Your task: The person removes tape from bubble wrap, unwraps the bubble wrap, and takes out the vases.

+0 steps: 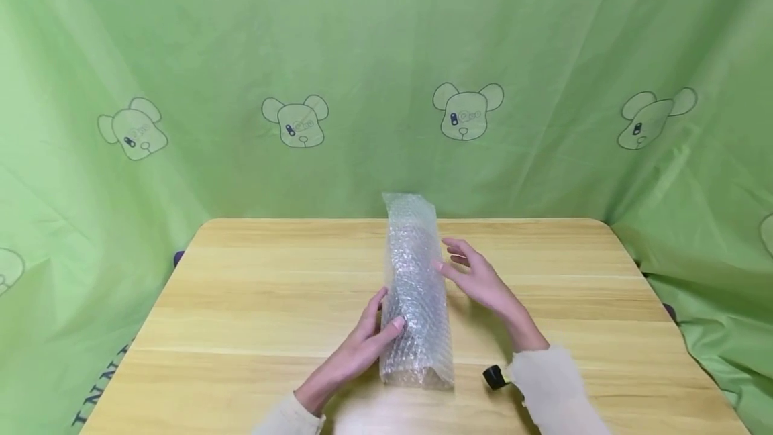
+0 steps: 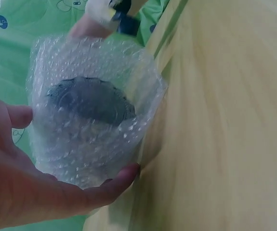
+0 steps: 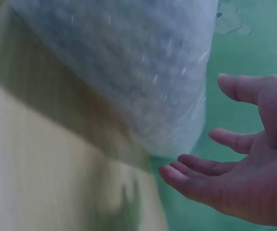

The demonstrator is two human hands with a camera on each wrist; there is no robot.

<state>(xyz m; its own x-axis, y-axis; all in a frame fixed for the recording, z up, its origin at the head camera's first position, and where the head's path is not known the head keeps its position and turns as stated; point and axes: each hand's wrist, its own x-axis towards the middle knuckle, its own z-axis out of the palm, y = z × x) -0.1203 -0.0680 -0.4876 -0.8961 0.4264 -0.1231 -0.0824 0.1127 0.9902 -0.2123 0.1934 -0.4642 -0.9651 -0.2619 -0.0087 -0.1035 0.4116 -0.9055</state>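
Note:
A long bundle of clear bubble wrap (image 1: 417, 287) lies lengthwise over the middle of the table. Inside its near end, the left wrist view shows a dark round thing (image 2: 90, 98) with a notched edge; what it is cannot be told through the wrap. My left hand (image 1: 362, 348) grips the bundle near its close end, thumb on top and fingers along the left side. To the right of the bundle is my right hand (image 1: 480, 280), its fingers spread and relaxed. In the right wrist view those fingers (image 3: 196, 185) hold nothing, beside the wrap's far end.
The wooden table (image 1: 241, 307) has rounded far corners. Behind and at both sides hangs a green curtain (image 1: 374, 39) with printed bear heads. A small black device (image 1: 495, 376) is strapped at my right wrist, by the light sleeve (image 1: 555, 388).

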